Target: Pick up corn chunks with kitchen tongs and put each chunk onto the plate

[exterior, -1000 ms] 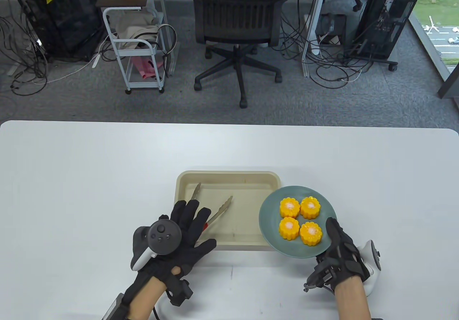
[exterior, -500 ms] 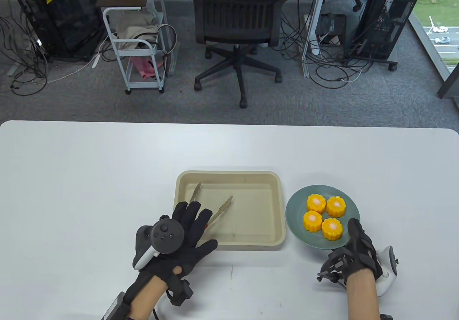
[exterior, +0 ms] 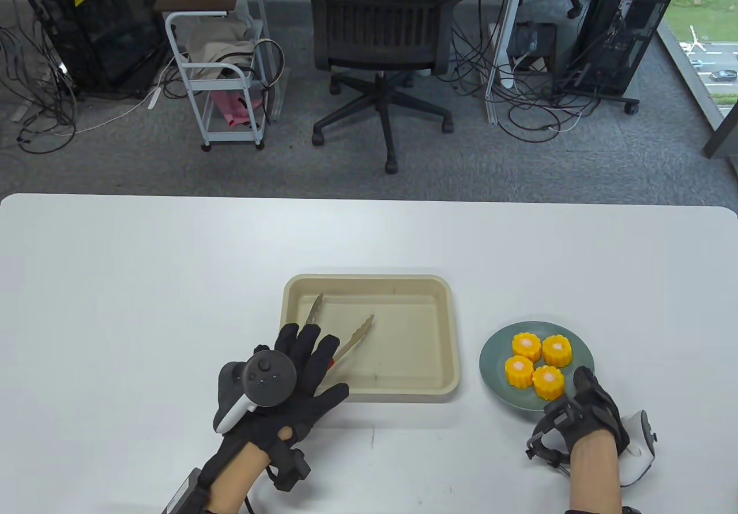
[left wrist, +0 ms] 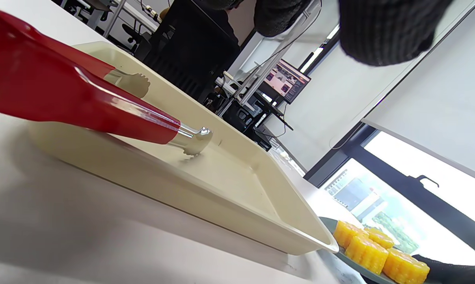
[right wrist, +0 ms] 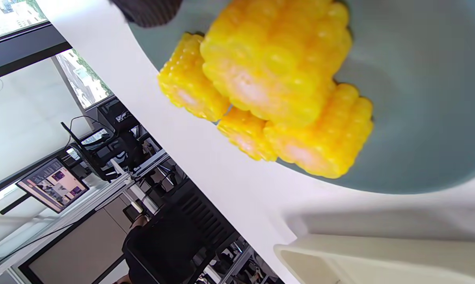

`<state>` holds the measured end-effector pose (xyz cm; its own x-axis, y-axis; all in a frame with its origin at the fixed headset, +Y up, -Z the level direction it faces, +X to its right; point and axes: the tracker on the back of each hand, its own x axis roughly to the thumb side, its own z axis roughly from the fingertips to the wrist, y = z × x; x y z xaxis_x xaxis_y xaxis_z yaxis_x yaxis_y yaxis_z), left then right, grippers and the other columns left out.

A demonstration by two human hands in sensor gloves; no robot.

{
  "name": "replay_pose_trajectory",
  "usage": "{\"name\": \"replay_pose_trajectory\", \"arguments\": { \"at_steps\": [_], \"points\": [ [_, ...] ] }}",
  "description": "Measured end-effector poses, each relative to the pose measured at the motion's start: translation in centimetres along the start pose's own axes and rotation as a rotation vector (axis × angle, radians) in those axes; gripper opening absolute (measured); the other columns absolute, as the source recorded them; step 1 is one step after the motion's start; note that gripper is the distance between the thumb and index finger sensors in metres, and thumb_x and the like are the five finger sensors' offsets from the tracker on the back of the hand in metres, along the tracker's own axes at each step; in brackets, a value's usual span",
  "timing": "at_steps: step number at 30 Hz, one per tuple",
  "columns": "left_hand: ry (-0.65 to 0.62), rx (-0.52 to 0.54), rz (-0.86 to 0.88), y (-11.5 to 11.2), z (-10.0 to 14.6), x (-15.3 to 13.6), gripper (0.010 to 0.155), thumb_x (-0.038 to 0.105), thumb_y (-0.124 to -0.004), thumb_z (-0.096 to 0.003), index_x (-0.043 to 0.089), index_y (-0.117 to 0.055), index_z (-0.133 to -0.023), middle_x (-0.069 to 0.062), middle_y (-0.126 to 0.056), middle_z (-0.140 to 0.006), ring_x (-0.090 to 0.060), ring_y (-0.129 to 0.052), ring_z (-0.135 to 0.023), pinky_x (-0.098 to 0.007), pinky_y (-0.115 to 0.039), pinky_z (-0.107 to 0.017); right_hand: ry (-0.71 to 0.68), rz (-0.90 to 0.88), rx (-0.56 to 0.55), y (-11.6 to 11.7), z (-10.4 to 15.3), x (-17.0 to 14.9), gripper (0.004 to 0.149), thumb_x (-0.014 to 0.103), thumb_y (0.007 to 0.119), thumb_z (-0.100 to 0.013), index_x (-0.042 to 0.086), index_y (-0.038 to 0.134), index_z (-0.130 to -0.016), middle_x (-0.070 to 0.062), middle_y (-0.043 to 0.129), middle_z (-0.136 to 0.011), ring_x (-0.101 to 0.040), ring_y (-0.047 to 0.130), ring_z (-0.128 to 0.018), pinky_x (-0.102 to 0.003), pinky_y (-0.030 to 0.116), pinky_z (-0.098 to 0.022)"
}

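A white desk (exterior: pixel 173 283) carries a shallow beige tray (exterior: pixel 444 329) at centre, and a grey-green plate (exterior: pixel 496 384) just beside the tray's right edge, apart from it. Four yellow corn chunks (exterior: pixel 536 364) stand clustered on the plate, touching one another. Red-handled kitchen tongs (exterior: pixel 353 338) lie in the tray, their metal ends spread toward the far side, their handle at the tray's near left corner.

The left hand (exterior: pixel 288 378) lies flat, fingers straight and spread, over the tongs' handle, gripping nothing. The right hand (exterior: pixel 582 416) pinches the plate's near rim, thumb on top; its other fingers are hidden beneath.

All four chunks seem to be plated, so the step appears to be setting the plate aside. To do it well, the plate should stay level and come down gently, since the chunks stand upright and could topple or roll. The rim should be released only once the plate sits fully on the desk.

Compared with a second ago, the plate has moved right and toward the person, off the tray's right edge, which it overlapped. The left hand and tongs are unchanged.
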<state>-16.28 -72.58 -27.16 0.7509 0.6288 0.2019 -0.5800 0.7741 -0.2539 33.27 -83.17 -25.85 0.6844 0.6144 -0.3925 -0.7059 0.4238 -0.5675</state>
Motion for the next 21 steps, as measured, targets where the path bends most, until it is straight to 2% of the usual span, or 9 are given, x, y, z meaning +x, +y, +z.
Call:
{"name": "replay_pose_trajectory", "arguments": {
  "at_steps": [8,10,14,15,18,21],
  "points": [
    [0.0,-0.004,-0.006,-0.1,0.0,0.0,0.082,0.063,-0.067,-0.0451,0.036,-0.033,-0.115,-0.003,-0.015,-0.124,-0.033,0.005,-0.115,-0.077,-0.002,-0.066,-0.004,0.043,-0.04,-0.5,-0.2,0.2,0.057,0.042,0.057,-0.054,0.029,0.04,-0.107,-0.015,0.059,-0.115,-0.039,0.068,-0.099,-0.05,0.07,-0.07],
    [0.004,-0.007,-0.001,-0.1,0.0,-0.1,0.082,0.063,-0.067,-0.0451,0.035,-0.033,-0.115,-0.003,-0.015,-0.124,-0.033,0.005,-0.115,-0.077,-0.002,-0.066,-0.044,0.094,-0.074,-0.5,0.0,0.5,0.06,0.047,0.059,-0.054,0.026,0.04,-0.107,-0.014,0.062,-0.113,-0.038,0.07,-0.098,-0.049,0.071,-0.069],
    [0.007,-0.009,0.003,-0.1,0.0,-0.1,0.082,0.063,-0.067,-0.0451,0.035,-0.034,-0.115,-0.004,-0.015,-0.124,-0.033,0.004,-0.114,-0.077,-0.002,-0.066,-0.166,0.258,-0.215,-0.6,0.9,1.7,0.071,0.055,0.061,-0.052,0.021,0.03,-0.107,-0.016,0.052,-0.114,-0.036,0.07,-0.096,-0.05,0.07,-0.068],
    [0.009,-0.01,0.004,-0.1,0.0,-0.1,0.082,0.063,-0.067,-0.0452,0.035,-0.034,-0.115,-0.004,-0.015,-0.124,-0.033,0.005,-0.114,-0.077,-0.002,-0.066,-0.223,0.346,-0.29,-0.6,1.4,2.3,0.073,0.056,0.061,-0.052,0.02,0.029,-0.107,-0.016,0.051,-0.114,-0.036,0.07,-0.096,-0.051,0.071,-0.067],
    [0.009,-0.012,0.004,-0.2,0.0,-0.1,0.082,0.063,-0.067,-0.0451,0.035,-0.033,-0.115,-0.004,-0.015,-0.124,-0.033,0.005,-0.114,-0.077,-0.002,-0.066,-0.333,0.488,-0.367,0.1,2.2,3.1,0.076,0.058,0.06,-0.051,0.018,0.027,-0.106,-0.02,0.036,-0.116,-0.043,0.055,-0.1,-0.055,0.063,-0.069],
    [0.008,-0.01,0.006,-0.2,0.0,-0.1,0.082,0.063,-0.066,-0.0453,0.036,-0.032,-0.114,-0.004,-0.015,-0.124,-0.033,0.005,-0.114,-0.077,-0.002,-0.066,-0.427,0.612,-0.408,1.5,3.2,3.7,0.076,0.058,0.061,-0.05,0.017,0.029,-0.106,-0.022,0.022,-0.116,-0.051,0.03,-0.103,-0.068,0.042,-0.069]
  ]
}}
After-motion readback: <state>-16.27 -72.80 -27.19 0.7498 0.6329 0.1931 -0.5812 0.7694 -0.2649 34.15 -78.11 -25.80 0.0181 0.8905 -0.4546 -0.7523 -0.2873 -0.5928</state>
